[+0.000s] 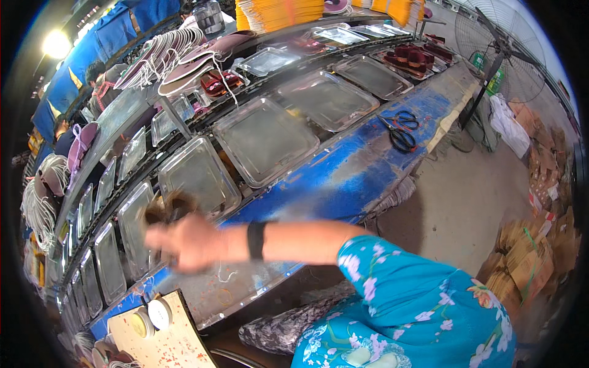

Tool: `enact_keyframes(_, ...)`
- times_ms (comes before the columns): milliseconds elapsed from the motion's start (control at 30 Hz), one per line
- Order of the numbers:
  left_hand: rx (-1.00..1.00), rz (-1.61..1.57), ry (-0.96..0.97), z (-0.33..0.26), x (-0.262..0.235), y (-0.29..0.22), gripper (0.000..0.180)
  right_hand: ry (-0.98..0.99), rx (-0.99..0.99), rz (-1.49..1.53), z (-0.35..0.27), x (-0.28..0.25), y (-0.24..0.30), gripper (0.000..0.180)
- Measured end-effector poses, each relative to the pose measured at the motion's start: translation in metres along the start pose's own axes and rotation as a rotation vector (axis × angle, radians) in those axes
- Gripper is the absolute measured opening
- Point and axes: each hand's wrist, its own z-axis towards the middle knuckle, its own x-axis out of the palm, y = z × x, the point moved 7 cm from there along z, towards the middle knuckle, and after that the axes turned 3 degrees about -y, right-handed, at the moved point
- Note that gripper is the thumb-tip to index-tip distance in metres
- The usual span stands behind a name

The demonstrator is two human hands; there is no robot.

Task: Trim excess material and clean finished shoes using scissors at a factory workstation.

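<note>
My right hand (191, 243), with a black band on its wrist, reaches left over the near edge of the line of trays. Its fingers look closed on a brown looped piece (173, 205); motion blurs both, so I cannot tell the piece's exact kind. Below and behind the hand lie clear plastic trays, among them a squarish tray (199, 175) and a narrower tray (136, 224). My left hand is out of view. Nearer to me, a board (178, 340) carries two round tubs, one with a white lid (160, 314).
Black-handled scissors (402, 132) lie on the blue worn ledge (331, 178). Dark red sandal straps (408, 58) fill a far tray. Pale soles with white cords (162, 55) are piled beyond the trays. A large fan (500, 49) and cardboard pieces (521, 264) stand at the right.
</note>
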Motion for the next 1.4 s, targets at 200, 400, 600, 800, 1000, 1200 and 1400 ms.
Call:
enact_keyframes(200, -0.138, -0.491, -0.475, -0.013, -0.032, 0.004, 0.041, 0.258, -0.619, 0.762, -0.094, 0.108, 0.245, 0.033)
enact_keyframes(400, -0.034, -0.403, -1.100, -0.121, -0.120, 0.116, 0.036, 0.620, -0.821, 1.276, -0.207, 0.122, 0.356, 0.036)
enact_keyframes(600, -0.214, 0.254, -1.100, -0.148, -0.138, 0.168, 0.042, 1.061, -0.962, 1.206, -0.282, 0.140, 0.394, 0.046)
enact_keyframes(800, -0.432, 0.355, -0.702, -0.114, -0.164, 0.084, 0.036, 1.115, -0.569, 1.259, -0.242, 0.147, 0.391, 0.062)
enact_keyframes(1000, -0.493, 0.553, -0.620, -0.084, -0.148, 0.094, 0.037, 1.760, 1.129, 1.396, -0.254, 0.180, 0.300, 0.037)
enact_keyframes(1200, -0.315, -0.243, -0.742, -0.156, -0.149, 0.169, 0.021, 1.607, 0.782, 1.169, -0.232, 0.187, 0.257, 0.042)
enact_keyframes(1400, -0.572, -1.129, -0.592, -0.208, -0.136, 0.113, 0.036, 1.462, -0.145, 0.868, -0.220, 0.177, 0.318, 0.059)
